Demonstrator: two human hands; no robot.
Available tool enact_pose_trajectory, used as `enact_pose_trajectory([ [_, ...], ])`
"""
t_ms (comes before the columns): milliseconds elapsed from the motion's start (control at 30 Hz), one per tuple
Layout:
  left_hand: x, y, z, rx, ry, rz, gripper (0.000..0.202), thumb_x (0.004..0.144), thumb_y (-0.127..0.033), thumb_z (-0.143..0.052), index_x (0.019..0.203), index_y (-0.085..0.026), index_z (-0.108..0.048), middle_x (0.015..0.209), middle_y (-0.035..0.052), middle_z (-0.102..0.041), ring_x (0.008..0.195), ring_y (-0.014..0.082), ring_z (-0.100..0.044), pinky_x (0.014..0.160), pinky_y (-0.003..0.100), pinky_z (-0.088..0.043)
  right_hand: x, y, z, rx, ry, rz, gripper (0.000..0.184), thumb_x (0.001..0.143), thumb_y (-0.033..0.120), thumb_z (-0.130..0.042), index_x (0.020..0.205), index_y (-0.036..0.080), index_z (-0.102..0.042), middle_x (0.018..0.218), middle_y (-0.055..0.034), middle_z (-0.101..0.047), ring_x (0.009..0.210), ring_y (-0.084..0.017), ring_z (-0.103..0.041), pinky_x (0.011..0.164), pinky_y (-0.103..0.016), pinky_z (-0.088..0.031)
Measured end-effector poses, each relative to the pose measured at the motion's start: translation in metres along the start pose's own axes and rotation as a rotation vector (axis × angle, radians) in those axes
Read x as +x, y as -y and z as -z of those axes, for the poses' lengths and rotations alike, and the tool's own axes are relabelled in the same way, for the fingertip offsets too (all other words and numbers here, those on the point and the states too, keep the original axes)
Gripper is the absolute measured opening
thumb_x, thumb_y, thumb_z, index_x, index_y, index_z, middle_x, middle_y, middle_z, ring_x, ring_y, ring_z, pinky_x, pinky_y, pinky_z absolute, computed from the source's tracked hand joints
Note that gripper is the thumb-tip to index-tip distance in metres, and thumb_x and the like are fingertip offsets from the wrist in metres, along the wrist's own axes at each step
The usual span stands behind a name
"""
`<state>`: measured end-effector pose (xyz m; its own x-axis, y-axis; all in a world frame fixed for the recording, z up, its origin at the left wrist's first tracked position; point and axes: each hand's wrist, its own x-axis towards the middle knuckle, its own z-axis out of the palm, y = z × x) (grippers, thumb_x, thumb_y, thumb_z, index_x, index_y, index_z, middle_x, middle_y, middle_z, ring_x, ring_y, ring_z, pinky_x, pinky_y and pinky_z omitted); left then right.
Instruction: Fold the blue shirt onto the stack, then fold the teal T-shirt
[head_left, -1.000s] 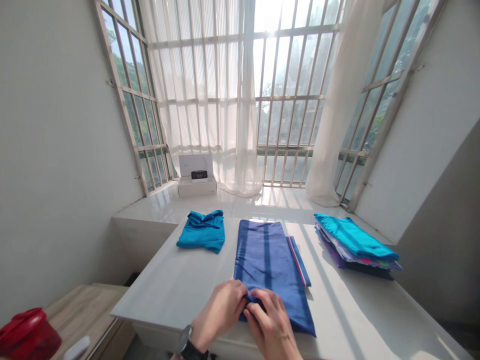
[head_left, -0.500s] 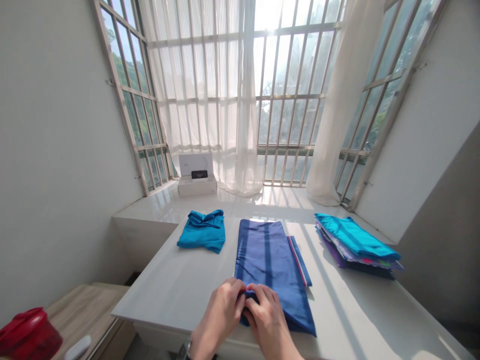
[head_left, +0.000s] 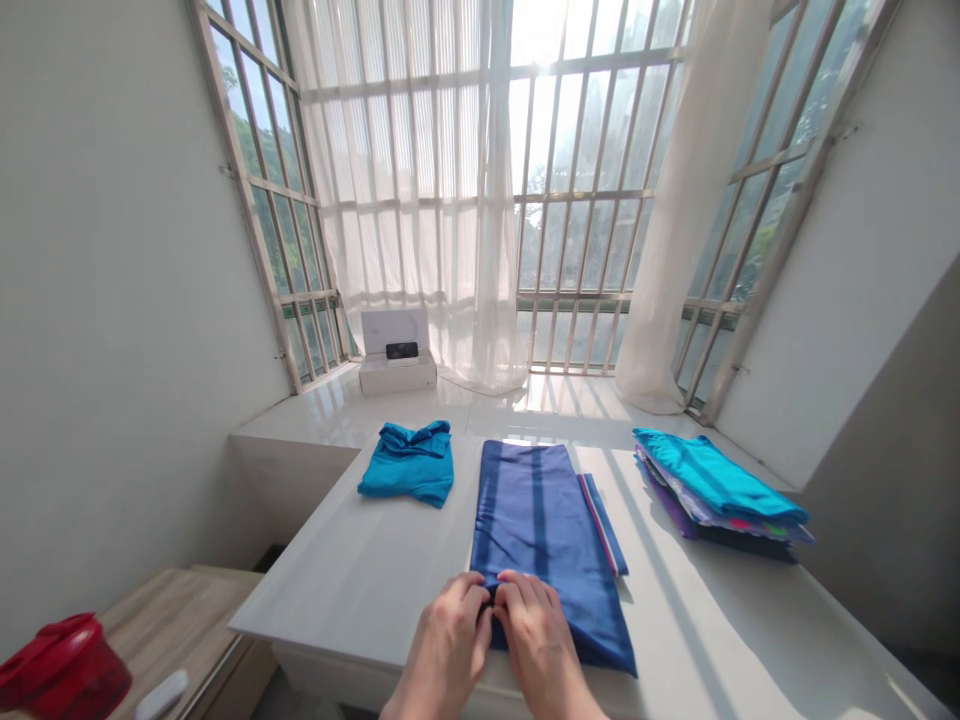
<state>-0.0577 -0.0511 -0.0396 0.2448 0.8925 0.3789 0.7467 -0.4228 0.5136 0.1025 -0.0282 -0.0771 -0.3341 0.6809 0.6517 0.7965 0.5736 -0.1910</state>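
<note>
- Left hand: I log it at the near edge of the folded navy-blue cloth, fingers curled and resting on top of the fabric.
- Right hand: I log it just beside the left, fingers curled the same way on the same edge. The two hands are pressed together at the middle, fingertips close or touching.
- Grip: I cannot tell whether either hand is pinching. The thumbs are hidden from my feed.
- Cloth position: it lies flat on the white table at 12 o'clock from the hands, long side running away from me. A striped edge strip shows along its right side at 1 o'clock.
- Step in hand, as I judge it: working the near folded edge of the cloth.
- Next move, as I judge it: the hold calls for a firm, even grip across that edge, so the layers do not slip.
- Surroundings: a teal shirt lies loosely bunched at 11 o'clock, and a folded clothing stack sits at 2 o'clock. A white box stands on the sill beyond, at 12 o'clock. A red container sits low at 8 o'clock.
</note>
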Motion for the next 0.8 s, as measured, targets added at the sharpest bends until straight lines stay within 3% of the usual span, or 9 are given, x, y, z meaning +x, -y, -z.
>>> enact_pose_trajectory([
  [133,0.002,-0.003,0.003,0.093,0.118,0.062,0.023,0.088,-0.011,-0.060,0.105,-0.022,-0.071,0.123,0.0093,-0.071,0.112,0.0255,-0.068,0.098,0.037,-0.057,0.001,0.001,0.007,0.012,0.036,-0.005,0.029,0.083,-0.004,-0.057,0.090,0.024,-0.061,0.105,-0.0032,-0.076,0.096,-0.023,-0.071,0.089,-0.037,-0.051],
  [333,0.011,-0.016,0.015,0.164,0.296,0.124,0.020,0.092,-0.010,-0.059,0.100,-0.020,-0.074,0.121,0.0083,-0.072,0.111,0.0246,-0.066,0.099,0.036,-0.054,0.002,0.002,0.013,0.028,0.045,-0.023,0.027,0.085,-0.001,-0.057,0.089,0.025,-0.065,0.108,-0.0026,-0.076,0.095,-0.022,-0.071,0.086,-0.035,-0.053],
  [533,0.015,-0.024,0.017,0.274,0.357,0.090,0.028,0.093,-0.003,-0.049,0.103,-0.016,-0.073,0.115,0.0113,-0.072,0.108,0.0248,-0.067,0.095,0.034,-0.053,0.004,0.002,0.022,0.049,0.072,-0.002,0.034,0.081,-0.002,-0.059,0.099,0.025,-0.070,0.115,-0.0032,-0.076,0.099,-0.022,-0.070,0.089,-0.036,-0.053],
  [800,0.016,-0.026,0.015,0.358,0.328,0.084,0.024,0.095,-0.002,-0.048,0.101,-0.016,-0.066,0.103,0.0093,-0.070,0.095,0.0218,-0.069,0.083,0.029,-0.053,0.005,0.002,0.021,0.072,0.051,-0.029,0.034,0.079,-0.003,-0.061,0.094,0.025,-0.072,0.110,-0.0014,-0.077,0.097,-0.021,-0.070,0.091,-0.035,-0.053],
])
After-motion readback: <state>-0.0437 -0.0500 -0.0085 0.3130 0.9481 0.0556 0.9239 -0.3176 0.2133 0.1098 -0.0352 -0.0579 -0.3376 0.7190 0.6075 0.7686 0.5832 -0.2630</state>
